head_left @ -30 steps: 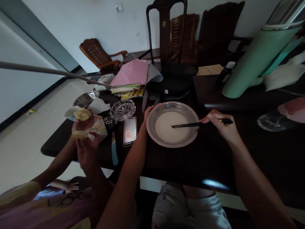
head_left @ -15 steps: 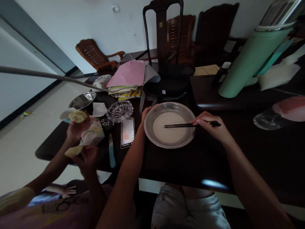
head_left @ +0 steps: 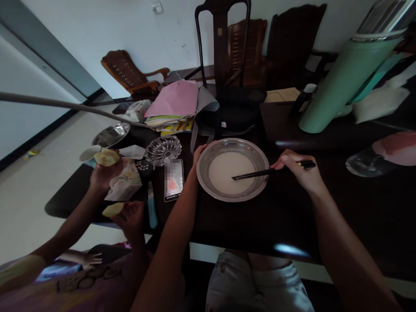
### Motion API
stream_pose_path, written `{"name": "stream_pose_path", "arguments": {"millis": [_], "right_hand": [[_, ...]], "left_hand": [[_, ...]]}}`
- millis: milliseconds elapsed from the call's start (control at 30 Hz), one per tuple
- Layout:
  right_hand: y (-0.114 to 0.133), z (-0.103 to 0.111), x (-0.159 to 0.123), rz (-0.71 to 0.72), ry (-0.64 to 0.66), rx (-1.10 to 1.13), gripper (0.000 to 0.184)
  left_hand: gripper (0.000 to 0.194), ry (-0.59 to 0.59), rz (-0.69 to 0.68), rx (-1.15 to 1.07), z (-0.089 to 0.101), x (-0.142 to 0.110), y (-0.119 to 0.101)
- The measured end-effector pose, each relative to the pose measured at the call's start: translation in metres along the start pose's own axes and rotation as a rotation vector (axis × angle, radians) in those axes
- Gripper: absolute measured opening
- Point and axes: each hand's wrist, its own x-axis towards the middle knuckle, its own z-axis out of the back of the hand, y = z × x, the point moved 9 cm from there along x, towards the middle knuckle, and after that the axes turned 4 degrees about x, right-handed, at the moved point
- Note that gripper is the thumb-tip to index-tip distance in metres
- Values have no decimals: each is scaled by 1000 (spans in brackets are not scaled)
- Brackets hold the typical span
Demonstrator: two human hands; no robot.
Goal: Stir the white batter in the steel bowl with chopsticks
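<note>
A round metal bowl of milky white liquid rests on the dark table. My left hand grips its left rim, with most of the fingers hidden along the far side. In my right hand, off the bowl's right edge, is a pair of black chopsticks. Their tips dip into the liquid near the middle, and the shafts slant up over the right rim. A phone with a lit, partly blurred screen lies left of the bowl, close to my left forearm.
Another person at the left holds pale food pieces in both hands. A blue-handled knife, a glass dish, a tissue pack and a second metal bowl lie leftward. Behind are papers and a tall green flask.
My right hand has moved right, drawing the chopstick tips slightly right and nearer to me in the liquid. My left hand stays on the bowl. The other person's lower hand has shifted right.
</note>
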Motion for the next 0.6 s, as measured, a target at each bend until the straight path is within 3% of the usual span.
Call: {"name": "stream_pose_path", "arguments": {"millis": [133,233,300,467,600], "right_hand": [[4,-11,0,56,97,-40,25],[2,4,1,41,-37,-43,29],[-1,7,1,7,-60,-4,36],[4,-12,1,64,94,-43,28],[2,4,2,51,-54,-41,31]], "left_hand": [[32,-37,4,19,0,-1,-1],[28,-46,0,9,-2,-3,-2],[29,-70,1,21,-1,-5,-2],[25,-38,-14,12,-4,-6,-4],[26,-16,3,-13,-12,-9,-4]]}}
